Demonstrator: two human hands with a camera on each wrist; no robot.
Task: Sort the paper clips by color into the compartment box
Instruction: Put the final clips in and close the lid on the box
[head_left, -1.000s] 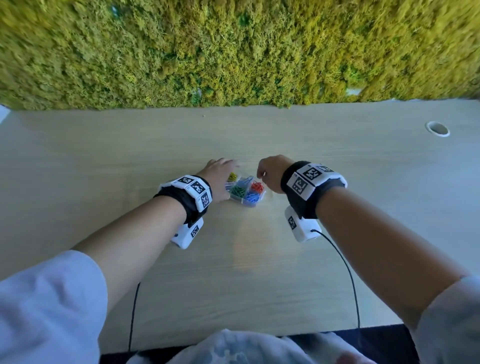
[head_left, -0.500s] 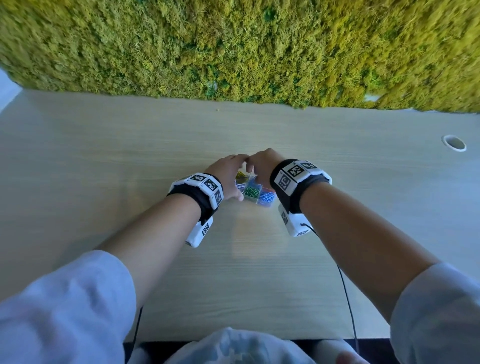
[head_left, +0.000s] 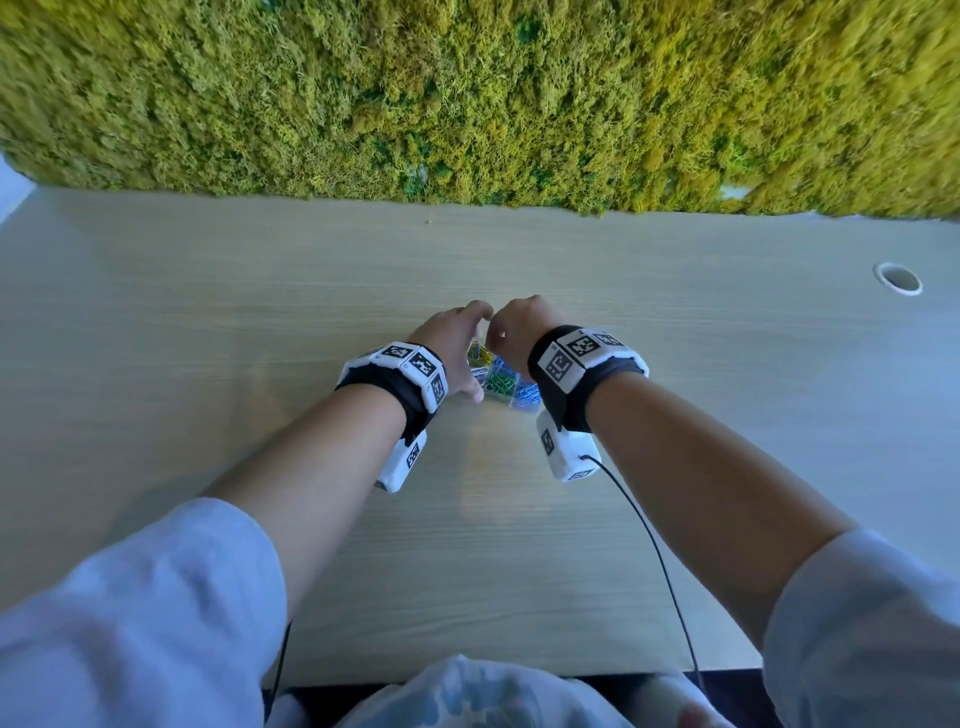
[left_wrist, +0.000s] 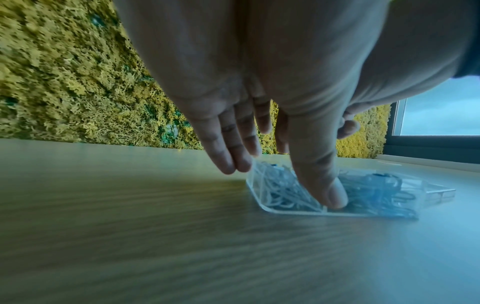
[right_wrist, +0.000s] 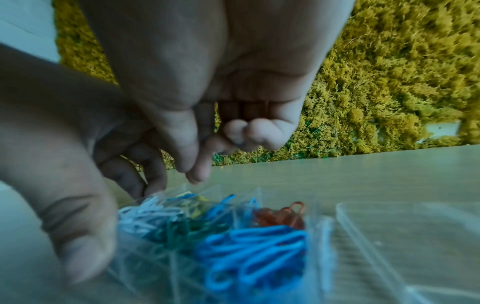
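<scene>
A small clear compartment box (head_left: 511, 397) lies on the wooden table between my hands. It holds white clips (right_wrist: 145, 214), yellow clips (right_wrist: 192, 199), green clips (right_wrist: 179, 230), blue clips (right_wrist: 249, 246) and red clips (right_wrist: 283, 216) in separate cells. My left hand (head_left: 457, 348) holds the box, with its thumb (left_wrist: 330, 191) on the near edge and its fingers (left_wrist: 233, 160) at the far left corner. My right hand (right_wrist: 192, 170) hovers just above the far cells with thumb and forefinger tips together and the other fingers curled. No clip shows between them.
The box's clear lid (right_wrist: 389, 236) lies open flat on the table to the right. A moss wall (head_left: 467, 93) runs along the table's far edge. A cable hole (head_left: 898, 279) sits at the far right. A cable (head_left: 649, 545) trails from my right wrist.
My right hand has moved left from beside the box to above it and now meets the left hand's fingers. The left hand has stayed on the box.
</scene>
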